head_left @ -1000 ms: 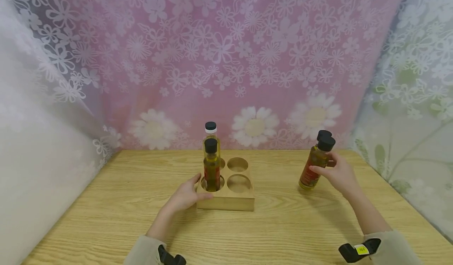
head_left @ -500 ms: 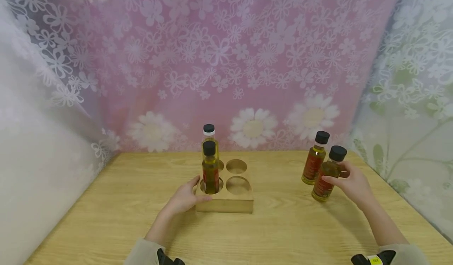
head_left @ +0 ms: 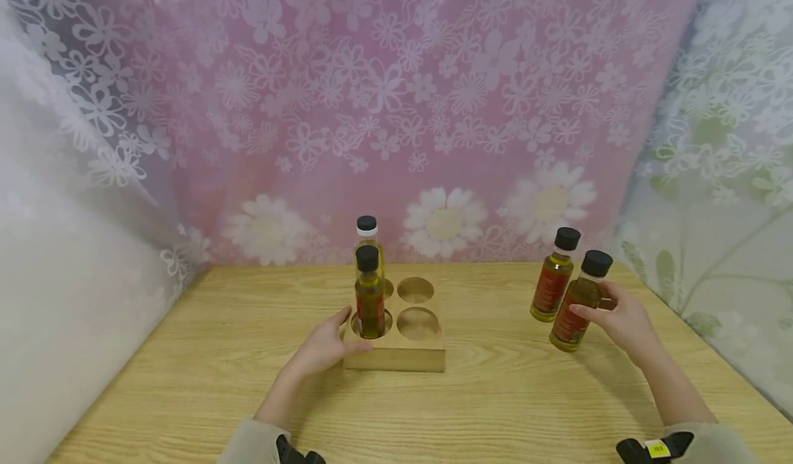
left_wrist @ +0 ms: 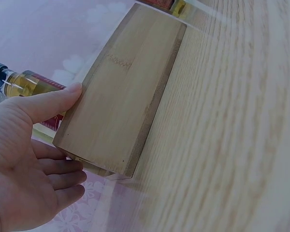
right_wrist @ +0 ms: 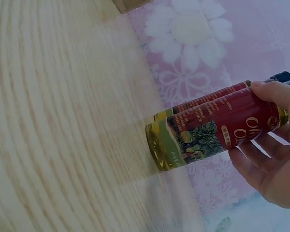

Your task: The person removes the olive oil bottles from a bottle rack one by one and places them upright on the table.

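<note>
A wooden bottle holder with round holes stands mid-table. My left hand grips its near left corner, the thumb along the front edge and the fingers at the left side. Two black-capped oil bottles stand in its left column: a front bottle with a red label and a rear bottle partly hidden behind it. My right hand holds an olive oil bottle around its upper part, slightly tilted; whether its base touches the table I cannot tell. Just behind and left of it stands another olive oil bottle.
Both right-hand holes of the holder show bare wood, such as the front right hole. The wooden table ends at a pink floral curtain behind it. Pale curtains hang at the left and right sides.
My right hand and its bottle have moved right and slightly towards me, so the bottle behind shows fully. In the last half second they shift little. The left hand stays at the holder.
</note>
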A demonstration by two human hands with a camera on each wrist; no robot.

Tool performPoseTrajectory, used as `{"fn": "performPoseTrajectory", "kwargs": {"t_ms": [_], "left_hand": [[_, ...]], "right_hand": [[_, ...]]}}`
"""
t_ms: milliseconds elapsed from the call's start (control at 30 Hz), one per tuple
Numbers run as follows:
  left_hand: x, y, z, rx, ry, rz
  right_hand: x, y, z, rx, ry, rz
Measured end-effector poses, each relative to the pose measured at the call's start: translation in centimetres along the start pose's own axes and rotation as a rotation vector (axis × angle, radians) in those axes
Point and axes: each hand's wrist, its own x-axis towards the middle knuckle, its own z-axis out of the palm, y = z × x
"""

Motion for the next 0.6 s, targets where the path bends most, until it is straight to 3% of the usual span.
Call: {"fn": "performPoseTrajectory", "kwargs": {"t_ms": [600], "left_hand": [[-0.1,0.09,0.07,-0.016,-0.007,-0.013]], "right_hand": [[-0.05,0.04,-0.16,-0.021,-0.007,-0.026]]}}
